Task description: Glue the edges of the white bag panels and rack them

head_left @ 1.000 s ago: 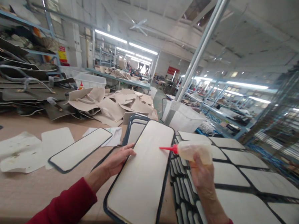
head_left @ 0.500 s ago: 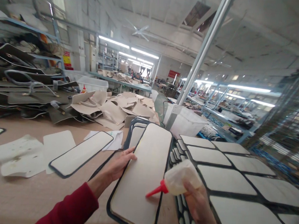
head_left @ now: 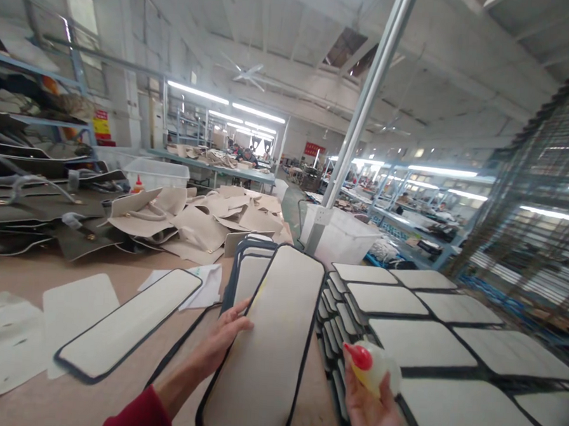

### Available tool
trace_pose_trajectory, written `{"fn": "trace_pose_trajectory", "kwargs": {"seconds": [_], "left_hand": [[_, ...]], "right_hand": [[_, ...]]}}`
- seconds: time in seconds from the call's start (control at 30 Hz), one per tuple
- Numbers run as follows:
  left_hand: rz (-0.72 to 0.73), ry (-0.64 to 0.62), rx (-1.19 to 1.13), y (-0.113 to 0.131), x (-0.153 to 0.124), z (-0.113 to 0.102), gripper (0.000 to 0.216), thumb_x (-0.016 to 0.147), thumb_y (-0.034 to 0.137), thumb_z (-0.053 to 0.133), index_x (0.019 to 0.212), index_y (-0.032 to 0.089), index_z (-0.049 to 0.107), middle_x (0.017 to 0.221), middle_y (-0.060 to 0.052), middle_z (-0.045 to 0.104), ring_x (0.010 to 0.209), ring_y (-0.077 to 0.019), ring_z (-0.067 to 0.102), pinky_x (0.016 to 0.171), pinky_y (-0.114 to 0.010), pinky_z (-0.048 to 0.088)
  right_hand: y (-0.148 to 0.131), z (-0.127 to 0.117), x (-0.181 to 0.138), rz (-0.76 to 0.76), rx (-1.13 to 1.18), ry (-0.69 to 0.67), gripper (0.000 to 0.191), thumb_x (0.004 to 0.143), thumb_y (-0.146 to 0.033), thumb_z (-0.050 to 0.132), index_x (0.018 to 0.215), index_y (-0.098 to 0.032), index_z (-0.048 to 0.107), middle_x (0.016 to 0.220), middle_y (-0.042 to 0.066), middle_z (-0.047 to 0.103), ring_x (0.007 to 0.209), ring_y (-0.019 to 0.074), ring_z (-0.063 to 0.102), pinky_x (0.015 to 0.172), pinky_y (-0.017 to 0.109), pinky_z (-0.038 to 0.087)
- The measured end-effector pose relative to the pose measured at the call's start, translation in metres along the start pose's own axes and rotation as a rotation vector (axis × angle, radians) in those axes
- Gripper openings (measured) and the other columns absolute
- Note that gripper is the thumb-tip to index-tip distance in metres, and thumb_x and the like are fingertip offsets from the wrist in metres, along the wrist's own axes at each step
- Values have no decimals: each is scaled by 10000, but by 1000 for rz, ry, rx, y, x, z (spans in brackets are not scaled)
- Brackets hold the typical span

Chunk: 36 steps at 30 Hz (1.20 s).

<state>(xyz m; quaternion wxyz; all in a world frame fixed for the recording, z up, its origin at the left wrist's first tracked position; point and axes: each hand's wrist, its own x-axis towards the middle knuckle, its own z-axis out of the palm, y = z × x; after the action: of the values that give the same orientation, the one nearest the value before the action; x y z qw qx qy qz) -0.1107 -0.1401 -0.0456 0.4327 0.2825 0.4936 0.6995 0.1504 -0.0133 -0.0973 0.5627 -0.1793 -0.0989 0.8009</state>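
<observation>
While the left hand [head_left: 223, 337] rests at the left edge of a long board [head_left: 271, 339], the right hand [head_left: 374, 415] holds a bottle [head_left: 381, 370] in the head view. The board is low in the middle of the frame, pale with a dark rim, and its far end tilts a little right. Faint yellow marks show on it. Left fingertips touch the board's top, but I cannot tell if the hand pinches it. Right fingers curl around the bottle, at the lower right. Its red tip [head_left: 358, 355] points up and left, apart from the board.

Just behind the board is a stack [head_left: 249, 276] of more boards. At the lower left, another board [head_left: 130, 326] lies on the brown table [head_left: 88, 409], near some white sheets [head_left: 8, 345]. Pale panels [head_left: 421, 344] lie in rows at the lower right. Beige bags [head_left: 203, 218] pile up left of the middle, beside grey bags [head_left: 22, 202] at the left.
</observation>
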Motion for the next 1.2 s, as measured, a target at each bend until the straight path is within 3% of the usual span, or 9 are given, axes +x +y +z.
{"fn": "trace_pose_trajectory", "kwargs": {"seconds": [0.23, 0.4, 0.5, 0.73, 0.83, 1.0, 1.2], "left_hand": [[-96, 135, -38, -4, 3, -13, 641, 661, 146, 630, 1291, 184, 515, 1012, -29, 716, 779, -179, 665, 642, -245, 533], [-138, 85, -60, -1, 7, -10, 637, 691, 91, 598, 1312, 186, 497, 931, -38, 733, 689, -154, 669, 586, -215, 530], [-159, 101, -51, 2, 10, -10, 626, 704, 70, 577, 1314, 185, 493, 868, -36, 738, 647, -150, 666, 563, -214, 533], [-171, 72, -8, 0, 21, -5, 580, 728, 32, 545, 1286, 186, 517, 832, -36, 737, 585, -141, 658, 545, -209, 537], [-183, 38, 7, -5, 25, 2, 546, 737, 30, 531, 1259, 188, 542, 798, -29, 735, 583, -143, 660, 538, -206, 538], [-226, -17, 30, -13, 28, 21, 553, 722, 42, 539, 1254, 194, 535, 734, -11, 725, 539, -143, 647, 506, -203, 531], [-293, -163, 46, -21, 14, 73, 571, 694, 54, 548, 1240, 220, 548, 667, 9, 705, 479, -159, 632, 449, -220, 525]], "right_hand": [[2, -9, -9, 56, 154, -132, 582, 693, -360, 775, 1134, -18, 614, 1308, 236, 531, 1269, 300, 452, 944, 322, 515], [11, -21, -19, 0, 128, -26, 520, 561, -313, 868, 1014, -130, 689, 1068, 111, 706, 979, 226, 675, 810, 297, 582], [23, -34, -26, -10, 121, 25, 467, 499, -249, 895, 922, -172, 711, 954, 66, 741, 839, 197, 711, 720, 282, 598], [45, -47, -54, -1, 170, 33, 396, 556, -288, 870, 902, -179, 713, 926, 45, 746, 836, 170, 705, 753, 288, 577], [38, -50, -72, -4, 194, 27, 453, 546, -358, 870, 928, -172, 709, 964, 57, 739, 906, 198, 690, 788, 314, 568], [24, -55, -101, -4, 265, -60, 721, 630, -577, 755, 1122, -66, 627, 1248, 162, 603, 1216, 276, 514, 974, 380, 464], [-7, -64, -130, -91, 279, -141, 693, 661, -617, 702, 1125, -107, 625, 1243, 117, 610, 1253, 277, 467, 1006, 404, 419]]}}
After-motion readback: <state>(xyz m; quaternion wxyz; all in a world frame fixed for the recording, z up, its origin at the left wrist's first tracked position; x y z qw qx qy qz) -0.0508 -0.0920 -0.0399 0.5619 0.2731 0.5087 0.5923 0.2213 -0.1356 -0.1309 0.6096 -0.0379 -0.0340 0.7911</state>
